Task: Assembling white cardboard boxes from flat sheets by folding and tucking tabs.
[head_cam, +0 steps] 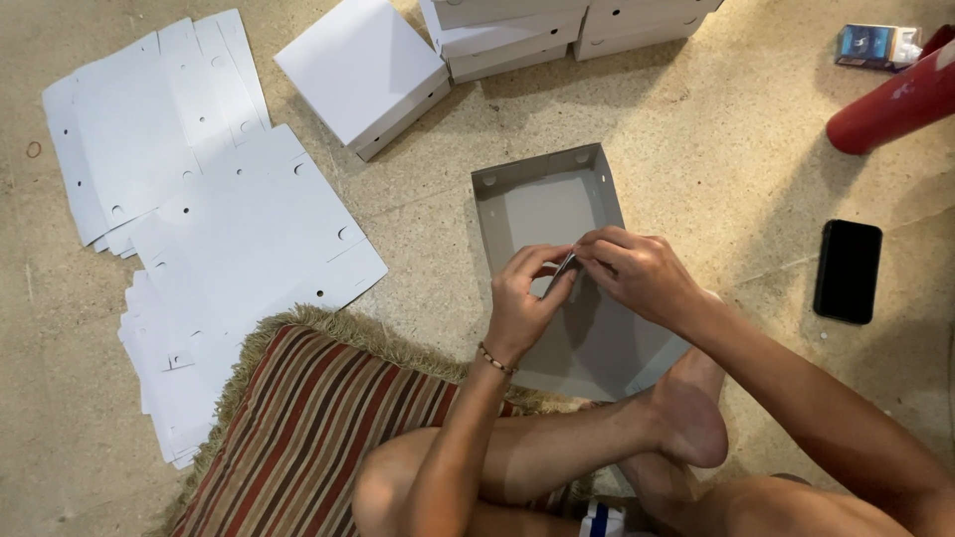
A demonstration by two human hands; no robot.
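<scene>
Grey box (545, 214) edge pinched by both hands (587, 278).

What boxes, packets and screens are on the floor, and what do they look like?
Small packet: top right, blue and white, rectangular.
Phone: right side, flat black rectangle, screen dark.
Finished white boxes: top, closed, some stacked.
Half-folded grey box: centre, open, under both hands.
Flat white cardboard sheets: left, piled, with small holes.

Both hands, left hand (522, 303) and right hand (637, 270), pinch a small flap over the half-folded grey box (557, 214) on the floor (696, 139); flat white cardboard sheets (209, 209) lie left, a black phone (848, 270) right
</scene>
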